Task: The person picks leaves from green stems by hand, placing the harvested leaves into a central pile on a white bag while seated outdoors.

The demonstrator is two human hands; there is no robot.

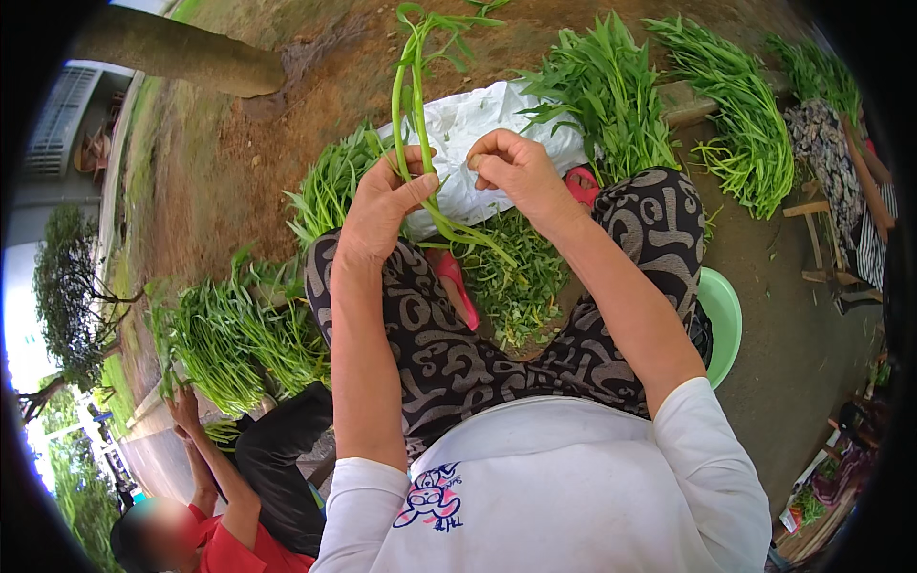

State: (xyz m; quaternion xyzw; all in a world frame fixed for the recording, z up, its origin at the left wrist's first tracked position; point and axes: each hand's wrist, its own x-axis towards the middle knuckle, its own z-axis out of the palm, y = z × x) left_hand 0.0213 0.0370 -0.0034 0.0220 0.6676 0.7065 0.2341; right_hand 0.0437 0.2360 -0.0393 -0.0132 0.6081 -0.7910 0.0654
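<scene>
My left hand (382,205) is closed around a few long water spinach stems (418,91). Their leafy tips bend over above the hand, and the lower ends slant down to the right. To the right, apart from the stems, my right hand (525,172) is curled in a pinch; whatever its fingertips may hold is too small to make out. Beneath both hands, a loose heap of plucked green leaves (521,286) lies on the ground between my feet. A white plastic sack (463,115) is spread just beyond the hands.
Leafy bunches lie around: one right of the sack (616,95), another farther right (740,115), one by my left knee (330,186). A green basin (723,325) stands beside my right leg. At left, a person in red (234,535) reaches into a large greens pile (224,334).
</scene>
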